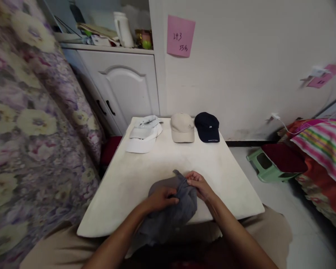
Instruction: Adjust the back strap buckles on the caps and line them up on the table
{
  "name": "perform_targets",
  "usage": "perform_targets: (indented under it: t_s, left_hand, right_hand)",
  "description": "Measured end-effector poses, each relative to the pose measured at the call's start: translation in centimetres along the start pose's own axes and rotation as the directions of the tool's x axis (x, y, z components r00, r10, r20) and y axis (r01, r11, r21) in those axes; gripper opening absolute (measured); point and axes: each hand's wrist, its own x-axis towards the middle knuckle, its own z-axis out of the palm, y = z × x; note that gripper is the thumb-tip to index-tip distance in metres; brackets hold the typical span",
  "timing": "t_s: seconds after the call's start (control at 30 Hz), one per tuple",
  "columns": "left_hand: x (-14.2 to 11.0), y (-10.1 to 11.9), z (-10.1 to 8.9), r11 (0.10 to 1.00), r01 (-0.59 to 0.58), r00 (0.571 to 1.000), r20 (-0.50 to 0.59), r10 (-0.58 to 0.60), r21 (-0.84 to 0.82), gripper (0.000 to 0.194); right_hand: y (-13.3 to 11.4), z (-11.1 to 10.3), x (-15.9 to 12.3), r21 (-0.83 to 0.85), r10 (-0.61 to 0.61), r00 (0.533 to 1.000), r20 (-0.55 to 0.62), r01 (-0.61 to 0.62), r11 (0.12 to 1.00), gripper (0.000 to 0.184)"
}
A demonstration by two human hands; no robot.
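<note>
At the table's near edge, my right hand (pixel 198 184) pinches the upper edge of a dark grey cloth (pixel 188 198). The cloth is thin and bunched, and it hangs over the table edge toward my lap. My left hand (pixel 161 198) is closed at the cloth's left side, its thumb pointing right. Behind that hand shows the smooth, curved brim of a grey cap (pixel 162 184), partly covered by the cloth and hand. At the far side of the table sit a beige cap (pixel 182 129), a navy cap (pixel 207 127) and overlapping white and pale grey caps (pixel 142 145).
The white table (pixel 114 201) stands against the wall and a white cabinet (pixel 126 82). A floral curtain (pixel 39 123) hangs on the left. On the right are a green stool (pixel 264 164) with a dark red top and a bed with a striped cover (pixel 324 142).
</note>
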Motion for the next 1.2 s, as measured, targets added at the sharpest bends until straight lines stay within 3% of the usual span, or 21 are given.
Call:
perform_targets:
  t_s: [0.2, 0.5, 0.67, 0.83, 0.97, 1.07, 1.2]
  left_hand:
    - [-0.2, -0.6, 0.1, 1.000, -0.017, 1.000, 0.011, 0.017, -0.021, 0.035]
    - [0.2, -1.7, 0.0, 0.994, -0.010, 1.000, -0.018, 0.012, 0.108, 0.035]
    - [-0.8, 0.1, -0.5, 1.000, 0.016, 0.999, -0.032, -0.017, -0.014, 0.026]
    - [-4.0, 3.1, -2.2, 1.000, 0.026, 0.988, -0.151, -0.028, -0.017, 0.019]
    - [-5.8, 5.4, -3.4, 0.994, -0.097, 0.977, -0.193, 0.087, -0.043, 0.025]
    - [-6.0, 6.7, -3.3, 0.985, -0.135, 0.982, -0.145, 0.118, -0.112, 0.026]
    - [-5.4, 8.1, -2.3, 0.972, -0.090, 0.993, -0.089, 0.073, -0.215, 0.026]
  right_hand:
    - [0.3, 0.1, -0.3, -0.001, 0.005, 1.000, 0.001, -0.005, 1.000, 0.028]
    - [0.8, 0.1, 0.3, 0.014, 0.035, 0.998, -0.051, -0.035, 0.999, 0.028]
    - [-0.1, 0.9, -0.3, 0.037, 0.005, 1.000, -0.020, -0.005, 0.999, 0.029]
    - [-2.5, 2.1, -2.1, -0.014, -0.043, 0.999, 0.017, 0.043, 0.999, 0.028]
    - [-5.2, 2.8, -3.7, -0.168, -0.069, 0.990, 0.126, 0.090, 0.982, 0.025]
    - [-6.9, 3.4, -4.8, -0.252, -0.094, 0.978, 0.185, 0.140, 0.958, 0.025]
    - [-8.2, 4.8, -5.9, -0.315, 0.038, 0.939, 0.343, 0.077, 0.946, 0.055]
